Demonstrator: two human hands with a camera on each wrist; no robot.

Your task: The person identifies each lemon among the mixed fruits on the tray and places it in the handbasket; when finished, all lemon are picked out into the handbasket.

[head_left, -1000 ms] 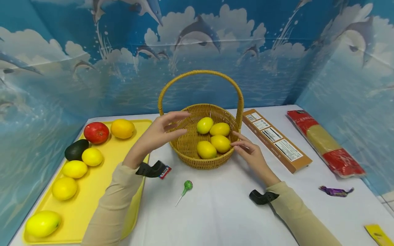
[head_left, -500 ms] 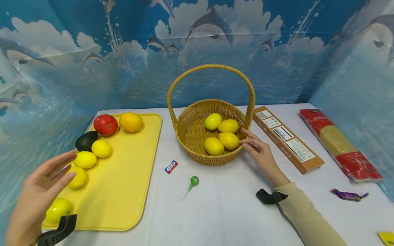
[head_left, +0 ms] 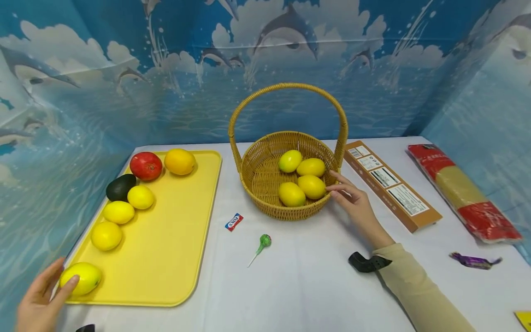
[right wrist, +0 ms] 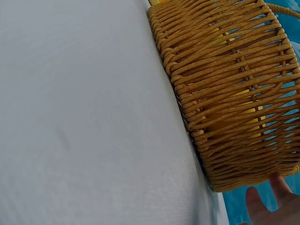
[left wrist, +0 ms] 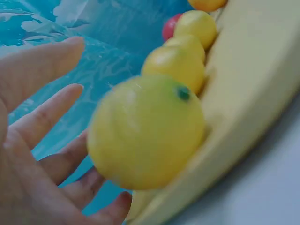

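Observation:
My left hand (head_left: pixel 43 293) is at the front left corner of the yellow tray (head_left: pixel 166 258), fingers spread around a yellow-green lemon (head_left: pixel 85 278). In the left wrist view, the thumb and fingers of that hand (left wrist: pixel 51 140) are apart, with the lemon (left wrist: pixel 145 136) just beyond the fingertips. My right hand (head_left: pixel 352 203) rests its fingertips at the right rim of a wicker basket (head_left: pixel 259 180), fingers loosely bent. Inside the basket several yellow lemons (head_left: pixel 311 186) lie on the right side. The right wrist view shows fingertips (right wrist: pixel 280 187) against the basket's woven wall (right wrist: pixel 225 93).
Along the tray's left and back edges lie more lemons (head_left: pixel 106 235), an avocado (head_left: pixel 120 186), a red fruit (head_left: pixel 146 166) and an orange-yellow fruit (head_left: pixel 179 161). A lollipop (head_left: pixel 263 244), small candy packet (head_left: pixel 234 222), brown box (head_left: pixel 390 182), red packet (head_left: pixel 460 189) and purple-wrapped candy (head_left: pixel 474 261) lie on the table.
My left hand has moved from the basket down and left to the lemon at the tray's front corner. My right hand stays at the basket rim. The head view has shifted slightly.

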